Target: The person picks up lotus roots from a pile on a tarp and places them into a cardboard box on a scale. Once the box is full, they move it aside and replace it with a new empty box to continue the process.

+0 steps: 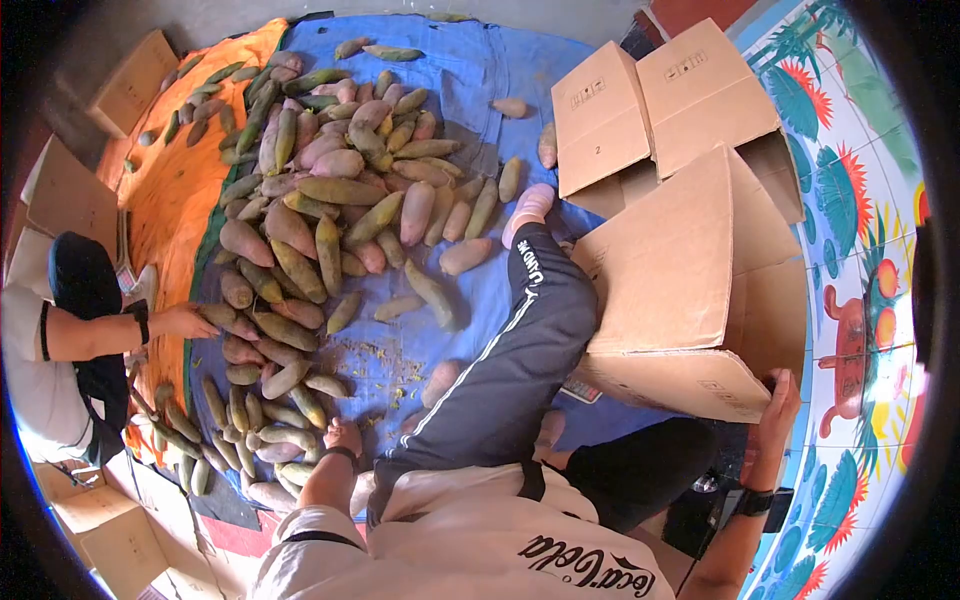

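Note:
A big pile of elongated green and pinkish produce [330, 200] lies on a blue tarp [480, 70]. My left hand [343, 436], with a dark band at the wrist, reaches down at the pile's near edge beside several pieces. Its fingers are hidden behind the back of the hand. My right hand [779, 396] grips the corner of the lower flap of a large open cardboard box [680, 270] lying on its side to my right. My leg in dark trousers [500, 350] stretches out between the pile and the box.
Another person sits at the left, a hand [186, 320] on the pile's edge. An orange sheet [170, 200] lies beside the tarp. A second open box [640, 110] stands behind the first, flat cardboard [70, 195] lies left, and a painted floor [860, 200] runs right.

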Demonstrator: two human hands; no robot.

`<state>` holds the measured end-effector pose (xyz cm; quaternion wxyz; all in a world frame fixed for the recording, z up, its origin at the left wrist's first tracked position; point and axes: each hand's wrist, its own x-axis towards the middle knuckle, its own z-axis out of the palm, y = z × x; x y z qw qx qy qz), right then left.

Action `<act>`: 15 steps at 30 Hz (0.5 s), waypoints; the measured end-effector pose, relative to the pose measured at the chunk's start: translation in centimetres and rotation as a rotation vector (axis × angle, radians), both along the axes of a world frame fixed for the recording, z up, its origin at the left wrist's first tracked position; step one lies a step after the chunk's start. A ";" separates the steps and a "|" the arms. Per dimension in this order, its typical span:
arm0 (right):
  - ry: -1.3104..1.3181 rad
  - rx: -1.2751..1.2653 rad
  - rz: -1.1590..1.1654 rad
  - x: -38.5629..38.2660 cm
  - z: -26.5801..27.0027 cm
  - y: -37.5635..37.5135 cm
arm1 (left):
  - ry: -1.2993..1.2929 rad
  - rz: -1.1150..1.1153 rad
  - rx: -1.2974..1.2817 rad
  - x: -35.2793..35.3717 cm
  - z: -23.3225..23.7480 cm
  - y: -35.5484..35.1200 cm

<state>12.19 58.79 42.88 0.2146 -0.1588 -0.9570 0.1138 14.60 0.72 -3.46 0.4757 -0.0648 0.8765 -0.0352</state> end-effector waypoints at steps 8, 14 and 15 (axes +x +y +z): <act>0.022 -0.006 -0.014 0.1 -0.2 0.0 | -0.063 0.167 0.148 -0.2 2.0 1.8; 0.008 -0.031 -0.008 0.2 -0.2 0.2 | -0.092 0.023 0.146 -0.4 2.8 2.5; -0.001 -0.036 -0.013 0.2 -0.2 0.3 | -0.038 0.039 0.157 0.4 1.2 2.2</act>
